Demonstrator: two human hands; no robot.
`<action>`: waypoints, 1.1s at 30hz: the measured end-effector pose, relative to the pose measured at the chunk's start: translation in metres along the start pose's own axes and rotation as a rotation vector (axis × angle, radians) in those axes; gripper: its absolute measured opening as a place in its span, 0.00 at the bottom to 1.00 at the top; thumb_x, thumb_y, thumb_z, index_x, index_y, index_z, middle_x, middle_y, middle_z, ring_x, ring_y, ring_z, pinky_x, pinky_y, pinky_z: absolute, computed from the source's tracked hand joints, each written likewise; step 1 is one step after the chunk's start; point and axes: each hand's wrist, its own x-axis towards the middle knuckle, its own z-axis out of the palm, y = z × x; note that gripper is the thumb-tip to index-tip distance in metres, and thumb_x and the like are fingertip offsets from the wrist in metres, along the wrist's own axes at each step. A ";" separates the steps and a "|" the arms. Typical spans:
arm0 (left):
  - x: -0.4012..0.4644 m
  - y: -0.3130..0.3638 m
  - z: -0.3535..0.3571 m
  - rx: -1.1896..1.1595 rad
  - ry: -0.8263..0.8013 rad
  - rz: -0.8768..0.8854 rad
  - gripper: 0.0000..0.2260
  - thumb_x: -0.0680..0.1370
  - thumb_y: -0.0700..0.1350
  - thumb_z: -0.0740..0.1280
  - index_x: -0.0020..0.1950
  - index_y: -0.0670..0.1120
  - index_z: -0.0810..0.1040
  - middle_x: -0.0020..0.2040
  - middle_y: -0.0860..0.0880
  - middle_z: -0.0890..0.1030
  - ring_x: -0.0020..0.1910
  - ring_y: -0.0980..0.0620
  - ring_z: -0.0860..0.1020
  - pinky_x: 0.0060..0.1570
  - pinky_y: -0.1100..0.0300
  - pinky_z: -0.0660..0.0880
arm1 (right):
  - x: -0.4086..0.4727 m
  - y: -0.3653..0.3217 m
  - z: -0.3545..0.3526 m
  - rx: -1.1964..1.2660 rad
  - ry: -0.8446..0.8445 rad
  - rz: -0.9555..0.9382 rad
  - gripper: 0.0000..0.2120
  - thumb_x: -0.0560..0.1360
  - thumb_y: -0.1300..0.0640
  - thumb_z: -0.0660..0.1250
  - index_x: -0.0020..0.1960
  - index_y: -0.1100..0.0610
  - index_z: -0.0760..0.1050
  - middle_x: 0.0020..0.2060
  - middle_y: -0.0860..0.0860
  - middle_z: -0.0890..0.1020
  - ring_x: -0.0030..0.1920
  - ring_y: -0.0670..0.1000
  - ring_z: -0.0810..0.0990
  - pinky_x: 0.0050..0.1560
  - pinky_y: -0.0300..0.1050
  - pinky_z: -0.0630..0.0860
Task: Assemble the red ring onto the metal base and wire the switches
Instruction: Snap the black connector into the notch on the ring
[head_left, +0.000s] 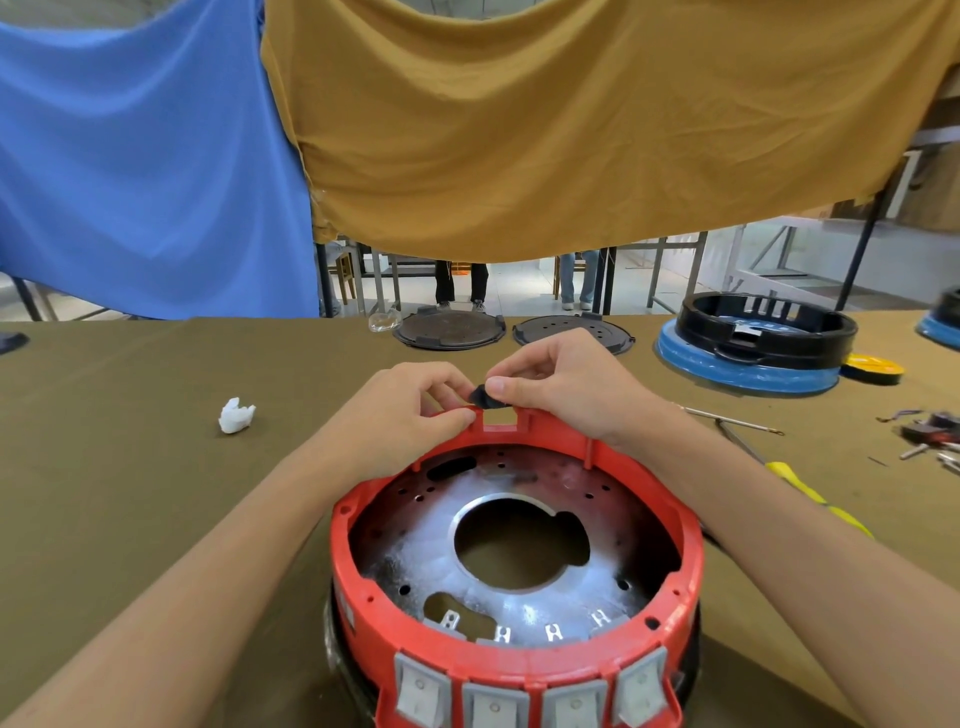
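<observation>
Red ring (519, 582) already sits on the metal base (467, 551) at 6 o'clock with four switches (530, 701) in, both hands at 12: right hand (561, 384) pinches a small black piece (480, 397) over the notch, left hand (410, 410) grips the rim, no wiring visible yet.

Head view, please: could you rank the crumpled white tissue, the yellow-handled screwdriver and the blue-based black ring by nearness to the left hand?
From the left hand:
1. Crumpled white tissue, lying to its left on the cloth.
2. Yellow-handled screwdriver, past the right forearm.
3. Blue-based black ring, far right, at the table's back.
</observation>
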 end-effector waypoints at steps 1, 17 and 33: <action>0.000 0.000 0.000 0.001 0.001 0.002 0.05 0.78 0.51 0.71 0.49 0.62 0.79 0.42 0.62 0.81 0.41 0.64 0.79 0.46 0.60 0.77 | 0.000 0.000 0.000 -0.001 0.002 0.002 0.01 0.73 0.49 0.75 0.43 0.45 0.86 0.38 0.42 0.86 0.43 0.40 0.84 0.53 0.42 0.79; 0.000 -0.002 0.000 -0.004 0.006 0.009 0.06 0.78 0.51 0.71 0.50 0.62 0.78 0.43 0.61 0.81 0.42 0.65 0.79 0.44 0.62 0.75 | 0.001 0.001 0.000 0.008 0.018 0.044 0.06 0.70 0.49 0.78 0.43 0.50 0.86 0.35 0.45 0.86 0.37 0.41 0.82 0.44 0.38 0.76; 0.000 -0.001 0.000 0.011 0.012 0.012 0.05 0.78 0.51 0.71 0.51 0.61 0.79 0.43 0.61 0.80 0.41 0.63 0.79 0.45 0.61 0.76 | 0.000 -0.002 0.000 -0.026 0.005 0.060 0.03 0.71 0.53 0.77 0.44 0.51 0.85 0.36 0.46 0.86 0.39 0.42 0.83 0.46 0.38 0.79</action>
